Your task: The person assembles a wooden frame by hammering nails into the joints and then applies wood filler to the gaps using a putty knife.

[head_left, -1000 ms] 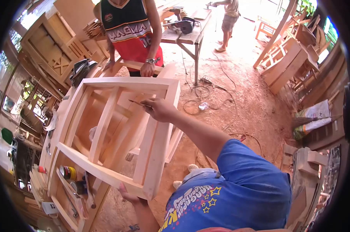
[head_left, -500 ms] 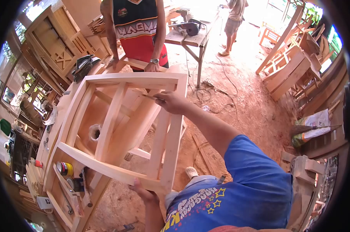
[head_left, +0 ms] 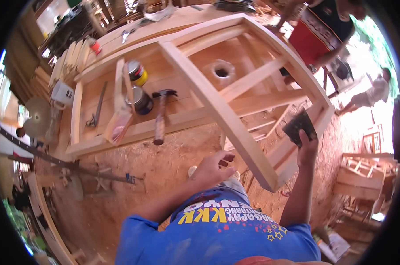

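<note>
My right hand (head_left: 308,143) pinches a dark square sheet of sandpaper (head_left: 300,128) over the near right corner of a pale wooden frame (head_left: 235,128). Held before my body, my left hand (head_left: 214,168) has loosely curved fingers, apart, with nothing in them. It is just left of the frame's near rail, not visibly touching it. The frame lies tilted across a larger wooden frame on the bench. A round ring-shaped piece (head_left: 222,70) with a dark hole shows through its opening.
On the left lie a hammer (head_left: 161,115), two cans, one a yellow-banded can (head_left: 137,73), a brush (head_left: 119,126) and a white mug (head_left: 63,94). A co-worker (head_left: 321,33) stands at the frame's far side. Another person (head_left: 376,90) is farther right. Wooden furniture (head_left: 361,176) stands at right.
The view has swung left, towards the bench tools. My left hand has come off the frame's near edge. My right hand, with the sandpaper, is now at the near right corner.
</note>
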